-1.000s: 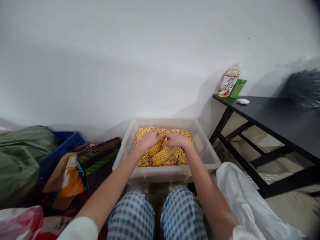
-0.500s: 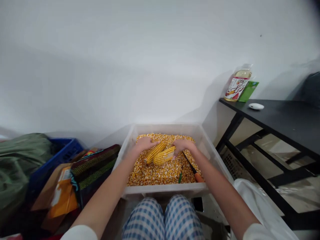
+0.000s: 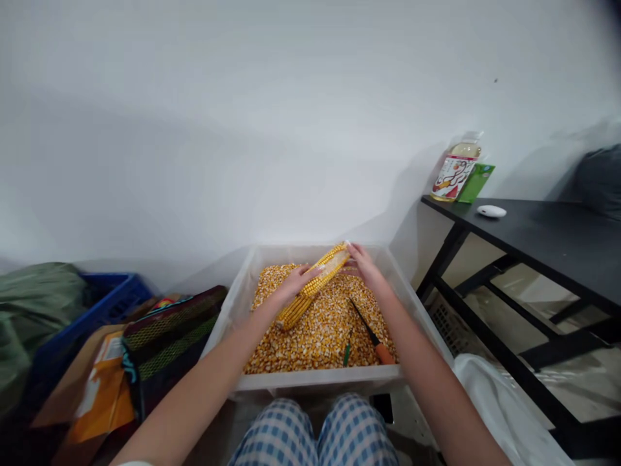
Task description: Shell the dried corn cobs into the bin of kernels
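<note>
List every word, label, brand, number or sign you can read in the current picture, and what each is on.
None can be read for certain.
Bottle: label print too small to read.
Green carton: markings too small and blurred.
Dark mesh bag: teal marks like lettering, too blurred.
Orange packet: any print on its white patch is too blurred.

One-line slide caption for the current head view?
Left hand and right hand hold a partly stripped corn cob over loose kernels in a plastic bin, an orange-handled tool lying on them.
</note>
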{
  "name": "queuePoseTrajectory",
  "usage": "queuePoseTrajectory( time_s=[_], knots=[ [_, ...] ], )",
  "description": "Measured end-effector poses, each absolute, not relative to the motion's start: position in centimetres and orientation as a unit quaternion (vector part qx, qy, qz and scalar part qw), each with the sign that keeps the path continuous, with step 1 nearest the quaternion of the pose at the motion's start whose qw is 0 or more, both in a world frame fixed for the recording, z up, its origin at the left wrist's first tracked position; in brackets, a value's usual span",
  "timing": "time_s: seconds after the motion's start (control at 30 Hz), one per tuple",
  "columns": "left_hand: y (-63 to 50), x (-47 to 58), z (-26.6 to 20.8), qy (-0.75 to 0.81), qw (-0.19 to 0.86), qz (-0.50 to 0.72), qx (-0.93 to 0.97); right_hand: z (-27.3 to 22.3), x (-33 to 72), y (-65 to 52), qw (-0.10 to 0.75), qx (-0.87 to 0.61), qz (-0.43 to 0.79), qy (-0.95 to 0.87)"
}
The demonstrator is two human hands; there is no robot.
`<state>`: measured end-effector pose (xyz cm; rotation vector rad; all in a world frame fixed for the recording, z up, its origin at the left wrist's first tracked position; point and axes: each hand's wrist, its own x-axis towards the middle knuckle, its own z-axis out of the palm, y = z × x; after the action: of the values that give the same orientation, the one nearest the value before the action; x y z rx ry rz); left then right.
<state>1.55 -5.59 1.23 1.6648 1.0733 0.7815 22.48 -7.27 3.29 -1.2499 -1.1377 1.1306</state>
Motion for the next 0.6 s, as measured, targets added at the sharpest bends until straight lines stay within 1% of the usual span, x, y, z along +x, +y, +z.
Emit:
queuePoseTrajectory(
  time_s=[0.07,0.13,0.2,0.3,0.43,0.5,0.6],
  knots=[
    [-5.8,2.1,1.1,0.448,0.463,0.345,0.683,2.9,20.4,-7.4,0.545,-0.467,0.521,-0.463],
    [-6.1,2.5,1.0,0.449,0.431,0.339,0.705,2.3,18.8,-7.5,0.583,-0.456,0.503,-0.446],
    [-6.6,2.7,0.8,0.445,0.424,0.324,0.719,1.8,18.0,-7.5,0.605,-0.473,0.468,-0.438],
    [-7.2,2.7,0.7,0.444,0.438,0.312,0.716,1.6,18.3,-7.7,0.585,-0.484,0.451,-0.468],
    [-7.3,2.3,0.7,0.44,0.462,0.315,0.703,2.1,19.3,-8.5,0.549,-0.444,0.489,-0.512],
    [-7.2,2.2,0.6,0.44,0.453,0.318,0.707,2.3,19.1,-8.7,0.536,-0.427,0.513,-0.517],
    [-7.0,2.4,0.1,0.441,0.413,0.327,0.726,1.9,18.4,-8.6,0.564,-0.448,0.498,-0.483]
  ],
)
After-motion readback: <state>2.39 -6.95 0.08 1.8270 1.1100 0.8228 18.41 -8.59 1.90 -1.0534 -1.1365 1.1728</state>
